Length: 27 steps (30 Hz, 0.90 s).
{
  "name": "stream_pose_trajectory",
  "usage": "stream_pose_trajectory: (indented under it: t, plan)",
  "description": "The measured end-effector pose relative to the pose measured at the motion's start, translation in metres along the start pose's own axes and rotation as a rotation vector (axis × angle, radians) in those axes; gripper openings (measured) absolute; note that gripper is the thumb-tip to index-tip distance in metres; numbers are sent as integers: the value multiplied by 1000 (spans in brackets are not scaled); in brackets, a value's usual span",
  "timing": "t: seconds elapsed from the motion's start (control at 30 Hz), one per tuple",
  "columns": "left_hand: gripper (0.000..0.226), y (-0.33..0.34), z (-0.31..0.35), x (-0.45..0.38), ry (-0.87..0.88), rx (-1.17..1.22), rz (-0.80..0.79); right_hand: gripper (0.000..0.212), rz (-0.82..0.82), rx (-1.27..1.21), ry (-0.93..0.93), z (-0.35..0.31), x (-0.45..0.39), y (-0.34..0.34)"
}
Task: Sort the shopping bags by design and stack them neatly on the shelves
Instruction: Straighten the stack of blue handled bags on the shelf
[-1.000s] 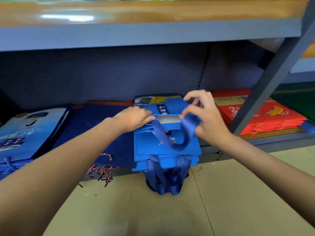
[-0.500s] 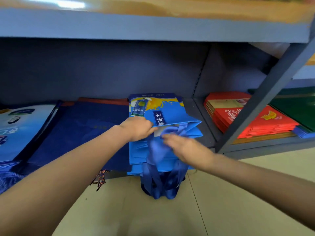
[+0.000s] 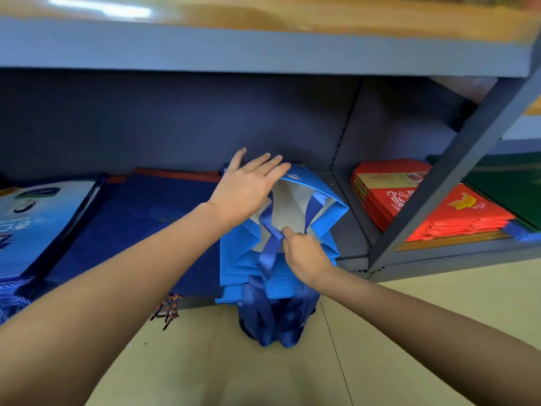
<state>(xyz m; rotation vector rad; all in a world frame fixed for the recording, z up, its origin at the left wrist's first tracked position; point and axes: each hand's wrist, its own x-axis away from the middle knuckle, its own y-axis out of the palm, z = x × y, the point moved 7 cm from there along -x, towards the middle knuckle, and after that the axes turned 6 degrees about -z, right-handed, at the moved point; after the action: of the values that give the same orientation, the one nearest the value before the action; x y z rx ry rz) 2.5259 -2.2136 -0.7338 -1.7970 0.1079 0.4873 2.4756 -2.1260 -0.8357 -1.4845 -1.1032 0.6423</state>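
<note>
shelf (image 3: 351,257) grey | on it: blue bag stack (image 3: 243,259), navy bags (image 3: 140,218), red bags (image 3: 433,212), possibly green ones

I see a grey metal shelving unit (image 3: 263,54) filling most of my view. Its upper board (image 3: 292,16) is glossy orange-brown wood and catches a white glare of light (image 3: 99,7) near its left end. A slanted grey upright (image 3: 456,165) stands at the unit's right. Behind the unit's lower bay is a dark back panel (image 3: 175,121); below it lies pale beige tiled floor (image 3: 205,370).
</note>
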Motion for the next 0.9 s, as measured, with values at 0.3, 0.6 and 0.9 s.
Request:
stream_pose_trajectory:
  t: [0.3,0.6,0.9]
  plan:
    - [58,10,7,0,117,34,-32,68,-14,24,32,-12,-9,-18]
    - [45,13,6,2,130,63,-174,42,320,304,-627,-33,62,-10]
    - [49,19,11,9,135,67,-273,49,44,56,-591,-7,44,-4]
